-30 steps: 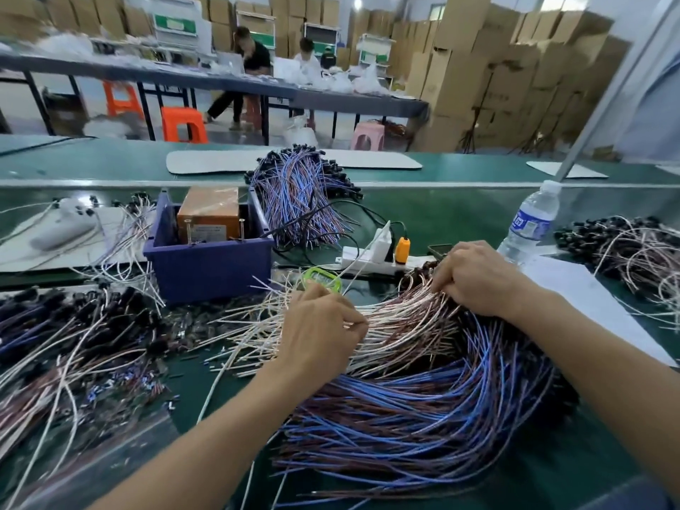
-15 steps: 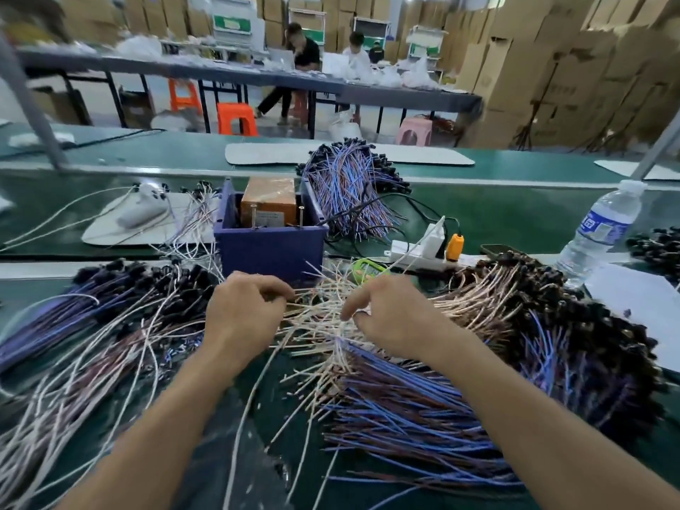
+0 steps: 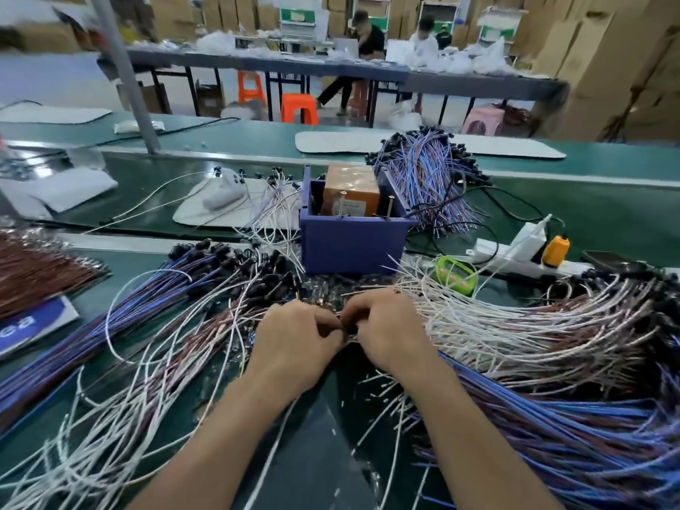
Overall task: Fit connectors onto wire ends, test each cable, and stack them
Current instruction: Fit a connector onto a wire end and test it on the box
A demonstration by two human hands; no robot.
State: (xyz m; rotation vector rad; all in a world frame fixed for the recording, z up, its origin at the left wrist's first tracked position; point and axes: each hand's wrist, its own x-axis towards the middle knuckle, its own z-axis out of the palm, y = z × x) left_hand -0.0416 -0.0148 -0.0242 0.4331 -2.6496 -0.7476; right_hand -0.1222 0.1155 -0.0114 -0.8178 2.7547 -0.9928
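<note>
Two hands being held fingertip to fingertip: left hand [image 3: 294, 338], right hand [image 3: 386, 331] both curled, wire end [image 3: 349, 337] being pinched between them, likely for connector fitting; connector not discernible. Bare-ended wires [image 3: 515, 325] being kept right within reach, blue box [image 3: 353, 248] just behind.

**Wires and connectors: bench state**

Right pile [image 3: 533, 336]: white, brown and blue wires, fanned, bare ends toward centre.
Left pile [image 3: 154, 325]: same colours, loosely spread, black connectors [image 3: 235, 259] at the far ends.
Far bundle [image 3: 423, 174]: blue-pink, heaped, black-tipped.
Loose connectors [image 3: 323, 290]: small dark bits at centre.
One wire end [image 3: 349, 329] is pinched between left hand [image 3: 294, 340] and right hand [image 3: 386, 333]; detail hidden.
</note>
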